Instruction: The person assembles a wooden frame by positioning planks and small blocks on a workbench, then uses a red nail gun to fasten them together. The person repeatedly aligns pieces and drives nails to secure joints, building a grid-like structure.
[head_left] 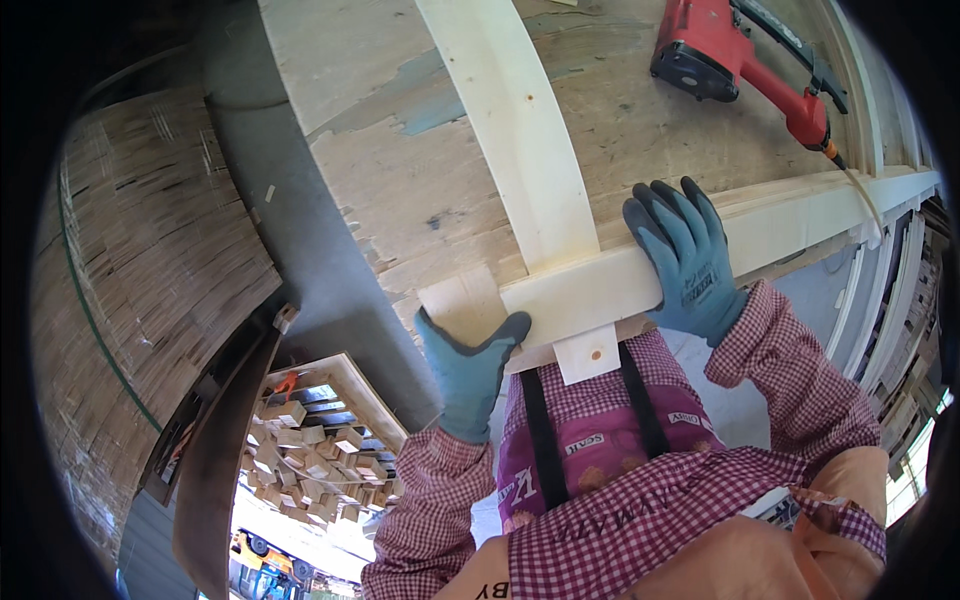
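Both hands wear blue-grey gloves with dark fingertips. My left hand [462, 375] is closed around the near end of a short wooden block [466, 306], its thumb along the right side. The block lies against the left end of a long pale board [590, 290] that runs off to the right. Over that board's upper edge rests my right hand [690, 262], fingers stretched out; its thumb is hidden. A pale wooden slat [520, 130] meets the board from the far side. Below the board, a small wood piece [588, 354] sticks out toward my body.
A red nail gun [720, 60] with a hose lies on the plywood worktop [400, 190] at the far right. Stacked timber [160, 270] stands at left. A crate [365, 395] of wood blocks sits lower left. More long strips [890, 300] lie at right.
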